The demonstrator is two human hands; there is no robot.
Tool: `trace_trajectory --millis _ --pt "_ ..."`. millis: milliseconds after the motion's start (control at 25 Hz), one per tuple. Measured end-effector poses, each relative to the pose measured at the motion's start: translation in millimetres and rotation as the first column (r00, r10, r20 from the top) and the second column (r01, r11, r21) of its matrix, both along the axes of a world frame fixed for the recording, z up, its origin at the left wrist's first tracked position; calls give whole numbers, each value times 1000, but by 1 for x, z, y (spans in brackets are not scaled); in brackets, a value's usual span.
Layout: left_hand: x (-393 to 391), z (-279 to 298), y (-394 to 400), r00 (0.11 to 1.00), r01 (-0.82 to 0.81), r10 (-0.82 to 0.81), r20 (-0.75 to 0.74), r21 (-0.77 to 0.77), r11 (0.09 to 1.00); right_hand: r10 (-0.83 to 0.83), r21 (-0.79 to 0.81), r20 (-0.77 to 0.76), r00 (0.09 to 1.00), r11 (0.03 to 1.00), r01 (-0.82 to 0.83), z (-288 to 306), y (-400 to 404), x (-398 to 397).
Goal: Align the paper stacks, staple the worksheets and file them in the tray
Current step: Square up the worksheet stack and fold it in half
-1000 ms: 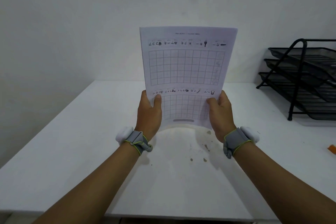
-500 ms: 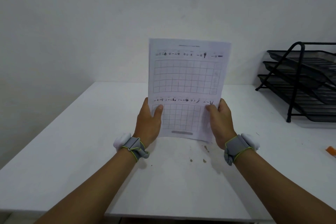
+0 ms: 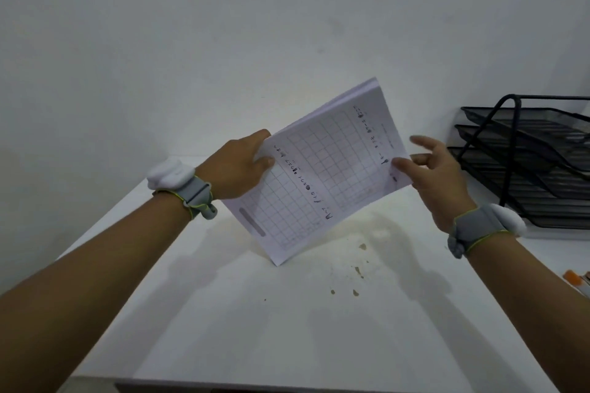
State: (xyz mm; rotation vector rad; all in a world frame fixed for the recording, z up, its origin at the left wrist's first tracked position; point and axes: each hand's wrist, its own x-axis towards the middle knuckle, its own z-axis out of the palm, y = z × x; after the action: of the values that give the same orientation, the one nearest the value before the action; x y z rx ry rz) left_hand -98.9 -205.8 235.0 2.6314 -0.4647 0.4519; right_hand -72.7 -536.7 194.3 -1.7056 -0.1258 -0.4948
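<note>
I note the worksheet stack, upright and square to me half a second ago, is now turned about a quarter clockwise at frame centre, lowest corner just above the counter. Left hand keeps its pinching grip on the upper-left edge; right hand has its fingers spread wide, thumb touching the right edge. Probably a re-grip to tap another edge; the tray at right awaits.

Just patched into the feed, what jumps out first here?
A tilted stack of grid worksheets held above the white table: the left hand grips one edge, the right hand touches the other with its thumb. A black tiered tray stands far right.
</note>
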Motion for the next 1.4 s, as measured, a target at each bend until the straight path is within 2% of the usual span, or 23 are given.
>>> trace_trajectory --millis 80,120,240,280,360,400,440,480,520,560,600,640,680,800,920,1040,1160,1400 --pt "-3 10 -2 1000 1 2 -25 102 995 61 -218 -11 998 974 -62 -9 1 -3" --pt "-5 14 -4 999 -1 6 -34 159 987 106 -254 -19 994 961 -107 -14 3 -5" --pt "-6 19 -13 998 -36 49 -41 278 960 228 -176 -47 972 956 -233 -25 12 -9" --pt "-8 18 -15 997 -70 73 0 291 954 240 -139 -52 969 960 -245 -28 15 -10" --pt "-6 9 -13 959 -162 97 268 233 959 218 -87 -57 974 971 -223 -31 16 -10" --pt "-6 0 -10 901 -209 134 412 142 968 204 -65 -55 977 976 -208 -31 15 -10" --pt "-8 -10 -6 850 -230 203 486 -3 973 191 -42 -52 980 980 -193 -31 15 -10" --pt "-10 -20 -3 844 -223 288 452 -193 955 178 -20 -48 983 984 -179 -31 13 -10" --pt "-11 -31 0 877 -221 359 319 -396 891 169 -1 -46 985 986 -169 -31 12 -11" --pt "-12 -42 2 916 -258 384 114 -566 783 166 18 -44 985 986 -165 -30 11 -10" --pt "-11 -55 2 938 -309 334 -97 -672 673 168 36 -45 985 985 -167 -30 11 -11" --pt "-10 -67 2 942 -333 234 -239 -730 597 174 53 -44 984 984 -172 -30 12 -11" --pt "-8 -78 1 947 -317 153 -282 -749 582 176 65 -42 983 983 -174 -31 13 -12" --pt "-11 -100 -8 974 -225 175 -146 -737 637 163 97 -52 985 983 -157 -42 16 -14" --pt "-17 -117 -16 981 -174 173 -82 -760 626 159 135 -108 981 980 -144 -61 16 -16" --pt "-23 -137 -21 974 -220 173 -144 -777 590 144 183 -157 977 976 -115 -84 16 -21" --pt "-26 -151 -24 960 -279 155 -233 -731 623 120 233 -206 971 970 -70 -104 17 -26" --pt "-20 -140 -21 971 -239 164 -174 -738 631 118 219 -188 975 973 -76 -93 19 -20"
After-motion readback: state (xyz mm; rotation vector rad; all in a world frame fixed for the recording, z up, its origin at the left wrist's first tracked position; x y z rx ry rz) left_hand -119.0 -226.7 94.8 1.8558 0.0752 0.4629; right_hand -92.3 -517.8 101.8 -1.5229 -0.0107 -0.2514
